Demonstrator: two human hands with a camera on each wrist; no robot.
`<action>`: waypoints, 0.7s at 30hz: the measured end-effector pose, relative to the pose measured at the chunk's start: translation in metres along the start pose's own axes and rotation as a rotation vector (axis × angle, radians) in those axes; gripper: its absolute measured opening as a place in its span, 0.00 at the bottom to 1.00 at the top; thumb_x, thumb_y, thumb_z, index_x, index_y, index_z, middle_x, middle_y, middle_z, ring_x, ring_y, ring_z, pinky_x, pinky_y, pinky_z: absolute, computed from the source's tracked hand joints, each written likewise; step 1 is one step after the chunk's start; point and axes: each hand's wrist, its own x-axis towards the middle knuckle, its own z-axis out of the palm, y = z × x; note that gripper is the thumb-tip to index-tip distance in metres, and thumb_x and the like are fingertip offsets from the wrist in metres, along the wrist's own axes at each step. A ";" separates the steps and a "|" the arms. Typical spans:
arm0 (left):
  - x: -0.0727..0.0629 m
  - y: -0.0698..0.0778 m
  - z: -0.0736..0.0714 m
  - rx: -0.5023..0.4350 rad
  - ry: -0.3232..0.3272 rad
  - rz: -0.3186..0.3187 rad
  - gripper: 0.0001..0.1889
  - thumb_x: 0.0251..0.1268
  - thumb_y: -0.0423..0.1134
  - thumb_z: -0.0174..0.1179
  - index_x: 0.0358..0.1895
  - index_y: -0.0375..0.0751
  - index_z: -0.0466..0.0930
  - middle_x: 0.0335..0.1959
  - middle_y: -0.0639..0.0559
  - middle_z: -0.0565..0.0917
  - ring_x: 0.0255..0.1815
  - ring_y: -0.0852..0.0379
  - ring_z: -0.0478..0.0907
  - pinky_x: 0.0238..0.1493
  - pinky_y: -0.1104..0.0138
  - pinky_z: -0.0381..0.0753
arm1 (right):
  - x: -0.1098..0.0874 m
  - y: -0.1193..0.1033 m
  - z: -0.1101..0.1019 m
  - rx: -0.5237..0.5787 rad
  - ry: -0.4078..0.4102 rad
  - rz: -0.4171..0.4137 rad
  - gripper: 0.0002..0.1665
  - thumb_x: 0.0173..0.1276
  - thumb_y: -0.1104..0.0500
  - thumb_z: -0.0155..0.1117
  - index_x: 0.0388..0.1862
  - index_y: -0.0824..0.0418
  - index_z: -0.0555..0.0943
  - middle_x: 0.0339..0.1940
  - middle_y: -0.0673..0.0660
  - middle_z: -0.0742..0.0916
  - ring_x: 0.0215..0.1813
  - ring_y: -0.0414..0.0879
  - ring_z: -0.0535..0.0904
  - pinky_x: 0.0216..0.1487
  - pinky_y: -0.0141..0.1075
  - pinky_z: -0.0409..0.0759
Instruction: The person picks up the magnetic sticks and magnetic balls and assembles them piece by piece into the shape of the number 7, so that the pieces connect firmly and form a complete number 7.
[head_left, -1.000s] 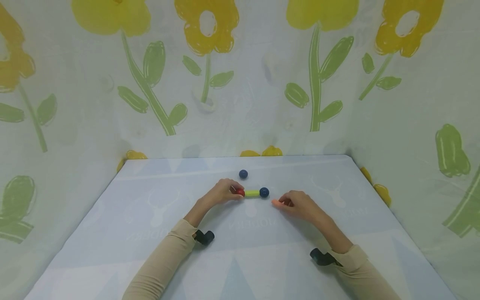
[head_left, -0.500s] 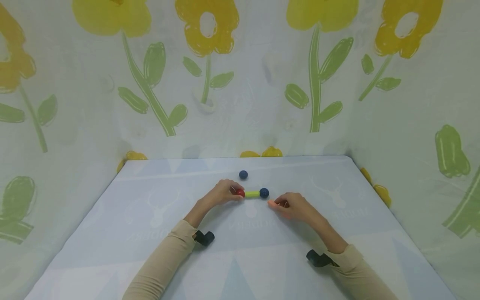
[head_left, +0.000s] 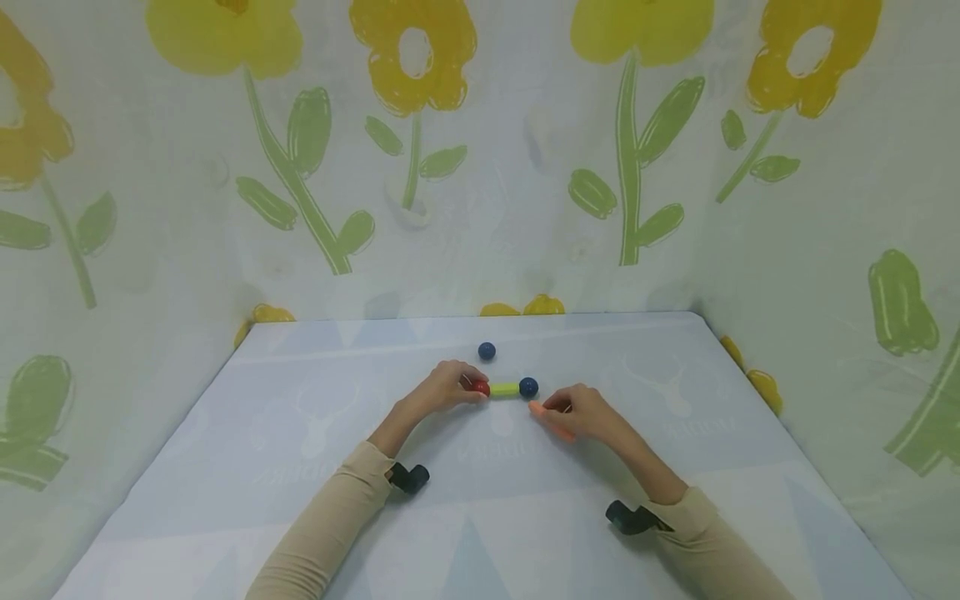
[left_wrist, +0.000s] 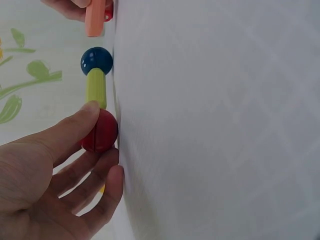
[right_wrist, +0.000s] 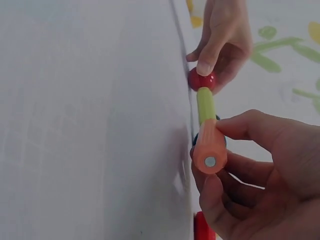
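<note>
The left hand pinches a glossy red ball between thumb and fingers, at one end of a short line of pieces lying on the pale, cloth-covered table: the ball meets a lime-green ridged rod, whose other end meets a glossy dark blue ball. The right hand pinches a salmon-orange ridged rod, its free end just beside the blue ball; the left wrist view shows a gap between them. A round silvery disc, perhaps a magnet, sits in the rod's other end. A second dark blue ball lies apart, beyond the line. A red piece is cut off low in the right wrist view; I cannot tell its shape or whether the right hand touches it. The step in hand looks like bringing the orange rod to the blue ball. The next move probably calls for turning the slanted rod into line and closing the gap, with the left hand steadying the red end.
</note>
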 end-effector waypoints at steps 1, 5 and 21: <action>0.000 0.000 0.000 0.000 0.001 -0.001 0.18 0.58 0.39 0.70 0.53 0.44 0.85 0.45 0.51 0.87 0.41 0.57 0.76 0.45 0.69 0.79 | 0.000 0.000 0.000 0.004 0.003 -0.007 0.18 0.66 0.49 0.66 0.47 0.59 0.86 0.34 0.51 0.86 0.34 0.43 0.76 0.32 0.32 0.76; 0.000 -0.001 0.000 -0.005 -0.001 0.008 0.19 0.58 0.39 0.70 0.53 0.42 0.84 0.45 0.50 0.87 0.41 0.58 0.76 0.45 0.68 0.79 | 0.001 0.001 0.003 0.037 0.013 -0.030 0.18 0.65 0.52 0.67 0.48 0.62 0.86 0.35 0.52 0.87 0.34 0.42 0.76 0.31 0.31 0.76; 0.001 -0.002 0.001 -0.006 -0.005 0.012 0.19 0.59 0.39 0.70 0.54 0.42 0.84 0.45 0.50 0.86 0.41 0.57 0.77 0.46 0.67 0.81 | 0.002 0.001 0.014 0.161 0.041 0.033 0.20 0.63 0.51 0.70 0.49 0.63 0.86 0.39 0.53 0.89 0.32 0.41 0.80 0.37 0.32 0.81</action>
